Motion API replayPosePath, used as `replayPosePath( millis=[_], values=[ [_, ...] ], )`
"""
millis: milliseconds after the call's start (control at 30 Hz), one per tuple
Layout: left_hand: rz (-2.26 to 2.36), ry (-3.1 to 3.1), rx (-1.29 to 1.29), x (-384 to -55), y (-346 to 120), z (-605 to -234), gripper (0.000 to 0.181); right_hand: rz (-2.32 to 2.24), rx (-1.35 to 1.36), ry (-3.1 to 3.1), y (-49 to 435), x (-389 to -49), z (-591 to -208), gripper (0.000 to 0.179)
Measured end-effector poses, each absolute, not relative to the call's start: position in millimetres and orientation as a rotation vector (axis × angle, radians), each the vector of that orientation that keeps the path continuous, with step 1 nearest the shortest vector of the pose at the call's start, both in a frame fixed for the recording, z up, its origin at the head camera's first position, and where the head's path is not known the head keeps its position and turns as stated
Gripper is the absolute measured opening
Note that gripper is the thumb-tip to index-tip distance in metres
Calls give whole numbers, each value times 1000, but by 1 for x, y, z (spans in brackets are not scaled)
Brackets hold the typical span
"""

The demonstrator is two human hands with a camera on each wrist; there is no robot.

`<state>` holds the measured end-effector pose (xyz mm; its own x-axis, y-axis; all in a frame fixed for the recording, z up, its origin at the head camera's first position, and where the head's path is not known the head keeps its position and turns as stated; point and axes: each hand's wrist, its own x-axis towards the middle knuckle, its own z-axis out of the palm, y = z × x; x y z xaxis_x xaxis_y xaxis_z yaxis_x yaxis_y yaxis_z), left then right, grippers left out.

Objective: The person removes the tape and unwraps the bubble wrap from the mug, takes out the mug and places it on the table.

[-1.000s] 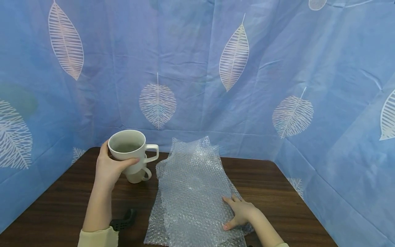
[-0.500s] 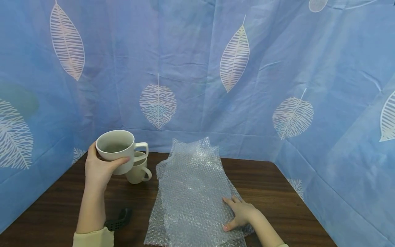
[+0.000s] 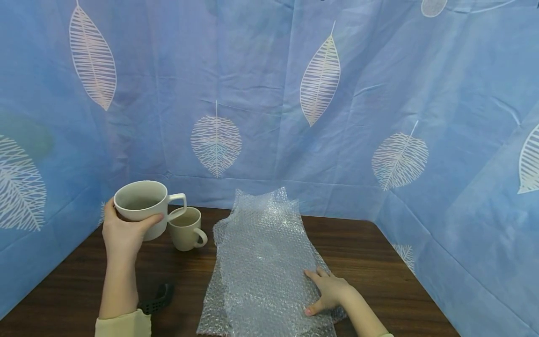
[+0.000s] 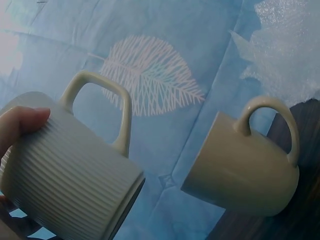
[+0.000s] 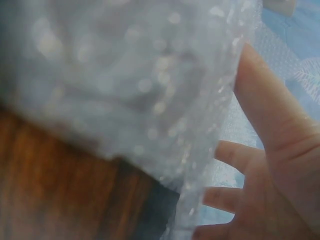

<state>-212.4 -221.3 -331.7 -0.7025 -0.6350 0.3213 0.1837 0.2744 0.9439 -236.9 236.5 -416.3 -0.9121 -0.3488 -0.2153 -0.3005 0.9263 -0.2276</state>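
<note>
My left hand (image 3: 124,231) grips a large white mug (image 3: 141,196) around its body, raised over the left of the table, with its handle towards the right. In the left wrist view that mug (image 4: 70,170) shows a ribbed wall, with the thumb near its rim. Just right of it a smaller cream mug (image 3: 184,238) stands upright on the table. Several overlapping sheets of bubble wrap (image 3: 261,252) lie at the centre. On their right edge rests my right hand (image 3: 330,291), fingers spread. The right wrist view has its fingertips at the bubble wrap (image 5: 125,75).
A dark brown wooden table (image 3: 358,252) carries everything. Blue curtain (image 3: 261,70) with white leaf prints hangs behind and at both sides. A black strap piece (image 3: 157,299) sits by the left wrist.
My left hand has carried the large mug leftwards, away from in front of the smaller mug, which now shows more fully. My right hand and the bubble wrap have stayed put.
</note>
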Motion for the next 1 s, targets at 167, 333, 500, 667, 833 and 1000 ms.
replayPosePath(
  millis=[167,333,500,667,833,1000],
  values=[
    [-1496,-1826,430,-215,-224,-336,106,-279,-482,2830,236,-237,-416,106],
    [-1498,-1786,444,-215,-226,-339,104,-285,-489,2826,237,-237,-417,107],
    [-1505,-1745,492,-217,-232,-344,103,-293,-485,2824,238,-238,-417,108],
    [-1510,-1718,523,-220,-237,-350,103,-291,-488,2818,238,-237,-416,108],
    [-1517,-1688,527,-223,-239,-354,102,-301,-478,2809,237,-237,-415,108],
    [-1538,-1658,556,-226,-241,-359,103,-308,-484,2809,238,-238,-415,107]
  ],
)
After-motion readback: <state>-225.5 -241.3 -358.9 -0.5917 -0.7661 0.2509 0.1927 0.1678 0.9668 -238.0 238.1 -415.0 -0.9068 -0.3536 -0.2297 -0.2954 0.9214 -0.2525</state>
